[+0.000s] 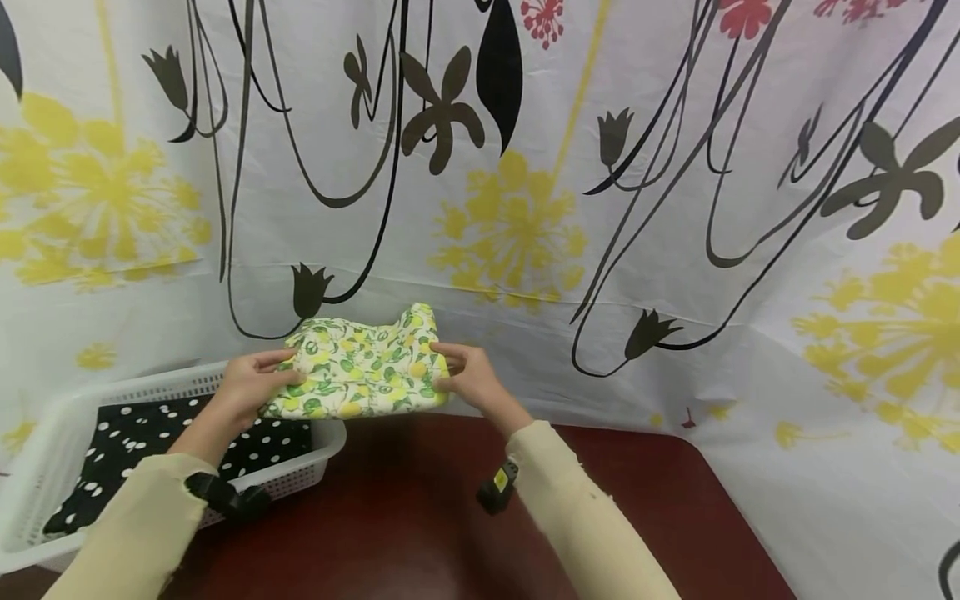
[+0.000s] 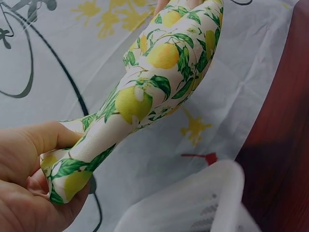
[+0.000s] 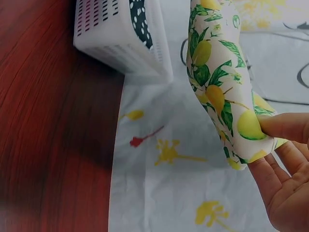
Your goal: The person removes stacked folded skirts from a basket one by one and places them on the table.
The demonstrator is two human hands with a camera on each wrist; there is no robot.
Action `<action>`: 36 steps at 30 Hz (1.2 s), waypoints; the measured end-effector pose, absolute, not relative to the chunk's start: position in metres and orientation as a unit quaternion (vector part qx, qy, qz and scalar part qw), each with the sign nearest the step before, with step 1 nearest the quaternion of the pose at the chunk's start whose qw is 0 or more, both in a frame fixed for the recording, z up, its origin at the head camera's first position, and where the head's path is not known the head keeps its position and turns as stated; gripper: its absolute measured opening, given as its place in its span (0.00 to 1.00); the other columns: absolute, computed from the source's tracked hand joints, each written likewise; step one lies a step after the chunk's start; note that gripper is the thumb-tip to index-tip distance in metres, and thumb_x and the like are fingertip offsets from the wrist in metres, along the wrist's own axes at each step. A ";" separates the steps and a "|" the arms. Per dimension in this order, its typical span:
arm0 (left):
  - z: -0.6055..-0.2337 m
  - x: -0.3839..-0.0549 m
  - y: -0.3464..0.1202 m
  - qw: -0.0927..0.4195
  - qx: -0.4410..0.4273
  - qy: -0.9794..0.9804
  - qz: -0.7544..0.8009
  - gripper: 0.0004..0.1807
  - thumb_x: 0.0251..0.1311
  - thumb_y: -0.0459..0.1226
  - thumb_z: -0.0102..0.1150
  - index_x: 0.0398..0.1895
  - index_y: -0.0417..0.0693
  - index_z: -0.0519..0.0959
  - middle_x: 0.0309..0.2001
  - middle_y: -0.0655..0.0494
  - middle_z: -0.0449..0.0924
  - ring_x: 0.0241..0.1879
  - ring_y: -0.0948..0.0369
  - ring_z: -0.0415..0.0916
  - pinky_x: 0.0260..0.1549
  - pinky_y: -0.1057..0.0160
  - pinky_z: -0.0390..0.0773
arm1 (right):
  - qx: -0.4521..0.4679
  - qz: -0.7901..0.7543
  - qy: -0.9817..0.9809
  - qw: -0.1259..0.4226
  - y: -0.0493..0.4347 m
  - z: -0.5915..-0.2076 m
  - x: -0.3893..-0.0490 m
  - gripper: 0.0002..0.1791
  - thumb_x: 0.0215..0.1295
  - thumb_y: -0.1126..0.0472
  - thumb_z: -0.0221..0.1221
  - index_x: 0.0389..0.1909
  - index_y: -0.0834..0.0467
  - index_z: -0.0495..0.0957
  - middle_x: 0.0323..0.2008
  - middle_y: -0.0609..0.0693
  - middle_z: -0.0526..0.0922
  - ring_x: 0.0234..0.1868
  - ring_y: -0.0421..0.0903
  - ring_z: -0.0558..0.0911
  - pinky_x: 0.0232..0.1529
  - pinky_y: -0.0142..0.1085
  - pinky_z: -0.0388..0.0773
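A folded piece of white fabric printed with lemons and green leaves [image 1: 363, 367] is held up between two hands, above the table's back edge. The left hand [image 1: 251, 383] pinches its left end, thumb on top and fingers beneath, as the left wrist view shows. On the other end, the right hand [image 1: 472, 375] pinches the fabric's edge between thumb and fingers. In the right wrist view the lemon-print fabric [image 3: 219, 82] hangs in a soft fold from that grip. Black cloth with white dots [image 1: 135, 442] lies inside the white basket, below the left forearm.
The white plastic basket [image 1: 326, 437] with perforated sides stands at the left of the dark red table [image 1: 420, 508]. Behind the table hangs a pale curtain [image 1: 510, 100] printed with flowers and vines. Each wrist wears a small black camera [image 1: 497, 487].
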State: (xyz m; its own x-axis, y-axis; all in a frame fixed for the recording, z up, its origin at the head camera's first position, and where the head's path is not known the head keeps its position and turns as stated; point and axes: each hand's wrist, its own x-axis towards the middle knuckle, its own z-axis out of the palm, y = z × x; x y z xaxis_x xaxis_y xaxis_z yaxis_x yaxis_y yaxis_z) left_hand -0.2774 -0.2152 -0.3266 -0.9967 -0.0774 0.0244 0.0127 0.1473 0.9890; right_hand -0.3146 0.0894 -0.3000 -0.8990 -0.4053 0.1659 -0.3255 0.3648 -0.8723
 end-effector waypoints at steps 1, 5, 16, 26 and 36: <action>-0.327 -0.279 -0.212 0.034 0.019 -0.754 -0.656 0.35 0.57 0.33 0.58 0.67 0.36 0.57 0.31 0.63 0.77 0.23 0.63 0.79 0.26 0.62 0.80 | -0.221 -0.518 0.826 0.039 0.093 -0.297 -0.310 0.29 0.55 0.73 0.60 0.61 0.60 0.69 0.60 0.59 0.68 0.56 0.58 0.70 0.47 0.48 0.74; -0.332 -0.285 -0.200 0.024 0.016 -0.745 -0.666 0.35 0.56 0.32 0.59 0.67 0.36 0.58 0.32 0.62 0.78 0.24 0.62 0.79 0.26 0.62 0.80 | -0.218 -0.513 0.830 0.035 0.105 -0.293 -0.300 0.29 0.56 0.73 0.58 0.61 0.62 0.67 0.61 0.61 0.66 0.58 0.59 0.68 0.49 0.49 0.73; -0.345 -0.301 -0.160 0.004 0.027 -0.740 -0.672 0.32 0.57 0.32 0.57 0.66 0.40 0.61 0.42 0.45 0.76 0.24 0.62 0.79 0.26 0.63 0.80 | -0.180 -0.537 0.824 0.030 0.141 -0.309 -0.305 0.30 0.54 0.76 0.59 0.60 0.64 0.68 0.59 0.63 0.68 0.55 0.60 0.70 0.46 0.47 0.74; -0.363 -0.314 -0.126 -0.005 0.016 -0.742 -0.671 0.30 0.57 0.31 0.55 0.65 0.39 0.63 0.58 0.31 0.64 0.26 0.65 0.77 0.25 0.66 0.78 | -0.134 -0.546 0.827 0.007 0.177 -0.348 -0.323 0.30 0.52 0.74 0.61 0.59 0.58 0.71 0.60 0.59 0.68 0.60 0.57 0.66 0.48 0.48 0.73; -0.399 -0.321 -0.094 -0.010 -0.001 -0.760 -0.650 0.27 0.57 0.29 0.55 0.61 0.36 0.66 0.66 0.34 0.51 0.63 0.42 0.53 0.39 0.59 0.73 | -0.097 -0.541 0.835 -0.010 0.203 -0.383 -0.315 0.30 0.50 0.75 0.61 0.58 0.59 0.72 0.59 0.60 0.69 0.60 0.59 0.66 0.40 0.41 0.75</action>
State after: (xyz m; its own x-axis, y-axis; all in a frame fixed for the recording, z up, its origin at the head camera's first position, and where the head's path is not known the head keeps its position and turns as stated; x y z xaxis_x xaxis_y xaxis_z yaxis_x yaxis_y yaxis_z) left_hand -0.3211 -0.0937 -0.3989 -0.9998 0.0152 -0.0133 -0.0108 0.1552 0.9878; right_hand -0.3152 0.2031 -0.3831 -0.9808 -0.1518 0.1223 -0.1737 0.3953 -0.9020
